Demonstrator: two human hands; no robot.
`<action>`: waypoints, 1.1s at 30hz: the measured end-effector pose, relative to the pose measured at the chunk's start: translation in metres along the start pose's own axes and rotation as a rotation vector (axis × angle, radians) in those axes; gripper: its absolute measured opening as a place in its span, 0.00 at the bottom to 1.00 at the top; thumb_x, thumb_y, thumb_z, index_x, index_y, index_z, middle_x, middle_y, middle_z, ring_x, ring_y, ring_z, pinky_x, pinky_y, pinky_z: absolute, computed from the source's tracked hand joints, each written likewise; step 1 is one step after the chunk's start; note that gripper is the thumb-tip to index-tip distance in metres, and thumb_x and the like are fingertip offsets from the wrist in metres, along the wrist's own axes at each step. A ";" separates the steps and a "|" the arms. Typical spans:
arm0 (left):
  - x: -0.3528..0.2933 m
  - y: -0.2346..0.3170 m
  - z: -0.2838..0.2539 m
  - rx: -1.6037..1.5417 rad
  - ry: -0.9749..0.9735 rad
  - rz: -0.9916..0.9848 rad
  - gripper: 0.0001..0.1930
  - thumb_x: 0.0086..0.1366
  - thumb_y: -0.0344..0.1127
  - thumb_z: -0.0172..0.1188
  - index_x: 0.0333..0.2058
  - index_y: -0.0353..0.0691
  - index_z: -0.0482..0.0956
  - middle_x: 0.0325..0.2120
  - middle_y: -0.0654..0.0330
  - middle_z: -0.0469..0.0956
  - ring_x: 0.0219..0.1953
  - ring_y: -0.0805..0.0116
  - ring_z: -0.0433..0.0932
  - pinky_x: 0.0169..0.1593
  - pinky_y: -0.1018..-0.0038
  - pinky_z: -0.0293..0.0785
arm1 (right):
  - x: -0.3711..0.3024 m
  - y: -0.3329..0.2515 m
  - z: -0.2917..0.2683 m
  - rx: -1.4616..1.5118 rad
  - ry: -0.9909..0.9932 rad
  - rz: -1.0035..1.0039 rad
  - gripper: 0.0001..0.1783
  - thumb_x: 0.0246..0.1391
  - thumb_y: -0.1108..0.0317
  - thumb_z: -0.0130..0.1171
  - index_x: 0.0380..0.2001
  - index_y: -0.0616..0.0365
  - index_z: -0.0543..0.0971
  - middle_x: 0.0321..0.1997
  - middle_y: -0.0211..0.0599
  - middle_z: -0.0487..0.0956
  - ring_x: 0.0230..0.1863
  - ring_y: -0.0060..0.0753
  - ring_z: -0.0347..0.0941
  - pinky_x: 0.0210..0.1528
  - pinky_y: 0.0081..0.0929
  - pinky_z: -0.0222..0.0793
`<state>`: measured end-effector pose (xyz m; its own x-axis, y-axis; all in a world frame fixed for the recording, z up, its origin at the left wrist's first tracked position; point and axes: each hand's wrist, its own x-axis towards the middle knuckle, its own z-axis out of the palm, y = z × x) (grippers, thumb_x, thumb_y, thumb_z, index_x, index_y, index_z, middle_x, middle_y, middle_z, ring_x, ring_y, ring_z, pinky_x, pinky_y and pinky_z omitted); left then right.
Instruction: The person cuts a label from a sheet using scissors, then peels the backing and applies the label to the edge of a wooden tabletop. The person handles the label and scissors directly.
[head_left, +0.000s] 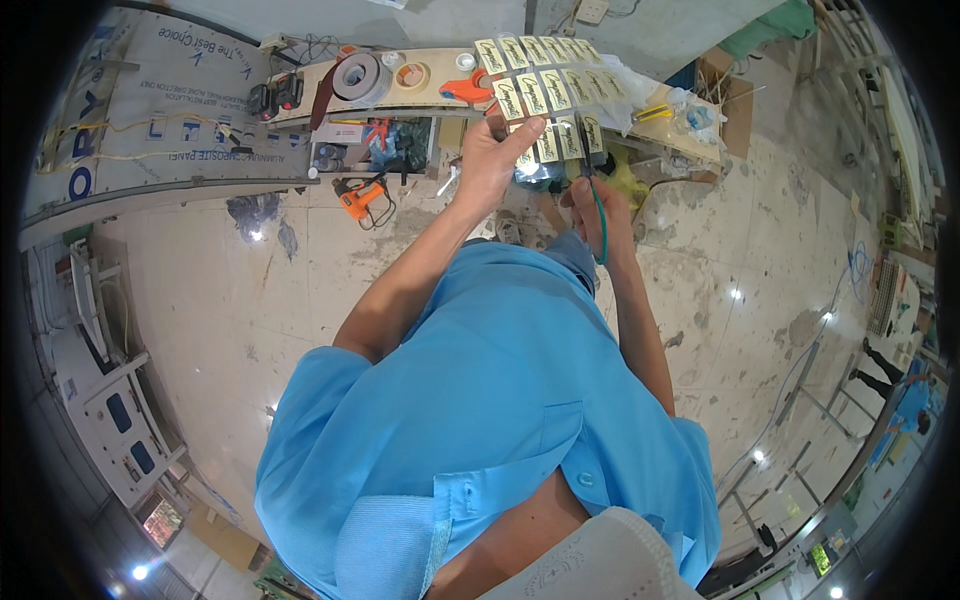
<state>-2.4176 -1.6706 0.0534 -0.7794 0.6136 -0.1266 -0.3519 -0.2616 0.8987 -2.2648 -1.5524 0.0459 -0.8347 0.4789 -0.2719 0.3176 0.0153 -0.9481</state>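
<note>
Head view: the left hand (490, 160) gripped the label sheet (556, 90) between thumb and fingers, over the bench (436, 96). The right hand (614, 212) was closed on the scissors (587, 160), blades at the sheet's near edge

Stained tiled floor (720, 262), pale wall (440, 28), narrow bench (438, 78), possibly a window (162, 522)

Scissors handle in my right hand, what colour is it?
Green; the scissors handle shows best in the head view, the only one here.

Narrow bench (440, 68) carrying a wide grey roll (377, 82), yellowish roll (425, 76) and orange tool (462, 91)
</note>
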 end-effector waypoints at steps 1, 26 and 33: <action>0.000 0.000 0.000 -0.012 -0.010 -0.003 0.14 0.66 0.33 0.65 0.47 0.33 0.80 0.41 0.59 0.83 0.41 0.78 0.78 0.48 0.76 0.73 | 0.001 0.000 0.000 -0.006 -0.002 0.004 0.36 0.59 0.35 0.56 0.25 0.64 0.78 0.21 0.33 0.76 0.26 0.24 0.68 0.29 0.27 0.64; 0.018 0.001 0.004 -0.120 0.071 0.018 0.13 0.66 0.34 0.65 0.45 0.33 0.80 0.38 0.60 0.84 0.38 0.78 0.80 0.44 0.78 0.75 | 0.001 0.011 -0.019 -0.058 -0.164 -0.024 0.36 0.66 0.36 0.46 0.32 0.63 0.79 0.22 0.27 0.72 0.21 0.17 0.64 0.22 0.20 0.58; 0.028 0.009 -0.009 -0.044 0.055 0.037 0.14 0.65 0.34 0.66 0.45 0.31 0.80 0.38 0.58 0.84 0.38 0.78 0.80 0.43 0.79 0.75 | -0.022 0.027 -0.045 -0.036 -0.276 0.042 0.42 0.67 0.32 0.37 0.33 0.66 0.80 0.22 0.32 0.73 0.21 0.20 0.64 0.24 0.21 0.59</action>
<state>-2.4472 -1.6629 0.0544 -0.8191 0.5614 -0.1180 -0.3441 -0.3164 0.8840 -2.2172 -1.5231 0.0339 -0.9099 0.2229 -0.3498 0.3660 0.0346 -0.9300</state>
